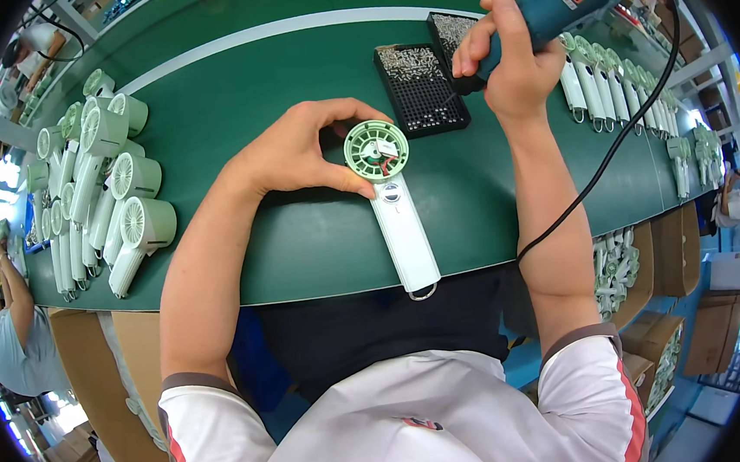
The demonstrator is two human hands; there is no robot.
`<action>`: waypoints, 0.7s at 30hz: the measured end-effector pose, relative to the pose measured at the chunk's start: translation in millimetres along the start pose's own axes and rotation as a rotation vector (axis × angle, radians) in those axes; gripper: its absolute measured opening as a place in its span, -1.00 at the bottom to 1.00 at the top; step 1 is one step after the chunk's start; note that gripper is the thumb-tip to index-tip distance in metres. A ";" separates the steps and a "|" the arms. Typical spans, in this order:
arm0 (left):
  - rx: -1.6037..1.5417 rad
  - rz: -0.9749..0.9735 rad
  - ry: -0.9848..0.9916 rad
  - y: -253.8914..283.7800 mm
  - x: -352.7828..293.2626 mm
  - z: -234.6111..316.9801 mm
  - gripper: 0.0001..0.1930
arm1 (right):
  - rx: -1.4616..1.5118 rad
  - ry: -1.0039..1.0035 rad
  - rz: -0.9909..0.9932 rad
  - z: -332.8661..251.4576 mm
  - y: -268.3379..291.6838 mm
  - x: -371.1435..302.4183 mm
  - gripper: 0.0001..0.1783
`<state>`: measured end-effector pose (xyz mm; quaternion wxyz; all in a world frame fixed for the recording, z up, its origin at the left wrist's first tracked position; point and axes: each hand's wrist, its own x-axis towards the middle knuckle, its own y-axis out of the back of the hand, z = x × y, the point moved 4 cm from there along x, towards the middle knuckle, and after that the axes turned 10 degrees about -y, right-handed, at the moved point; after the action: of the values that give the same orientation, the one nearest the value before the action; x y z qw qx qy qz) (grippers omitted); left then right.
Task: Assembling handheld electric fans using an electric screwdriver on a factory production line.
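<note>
White shirt cloth (451, 381) lies nearest, at 6 o'clock. Just beyond, on the green surface (472, 205), is 1 handheld fan (396, 211), its long axis running from 11 o'clock at the round, open head to 5 o'clock at the handle's end, which juts past the near edge. The left hand (298, 150) is nearer, fingers clamped on the head from 9 o'clock. A black screw tray (437, 129) sits just beside the head at 1 o'clock. The right hand (518, 63), at 2 o'clock, has fingers wrapped around a teal electric screwdriver (557, 6), its tip angled toward 8 o'clock, over the tray. Bare room opens at 4 and 8 o'clock; clustered fans (145, 223) stand at 9 o'clock.
</note>
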<state>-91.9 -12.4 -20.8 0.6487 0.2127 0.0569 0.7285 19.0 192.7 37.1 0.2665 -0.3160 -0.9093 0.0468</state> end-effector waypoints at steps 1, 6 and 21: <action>0.019 0.000 0.007 0.2 -0.4 0.1 -0.24 | -0.015 -0.021 -0.006 2.2 -1.6 -0.3 -0.70; 0.006 0.008 0.000 -0.4 -0.7 -0.8 -0.23 | -0.032 -0.019 -0.014 4.1 -3.5 -1.7 -0.67; 0.012 0.007 0.004 0.8 -0.6 -2.3 -0.23 | -0.077 -0.031 -0.022 13.1 -4.0 -3.0 -0.69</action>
<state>-93.5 -12.6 -22.7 0.6447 0.2154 0.0620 0.7308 12.0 188.9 25.6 0.2405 -0.3153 -0.9179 0.0136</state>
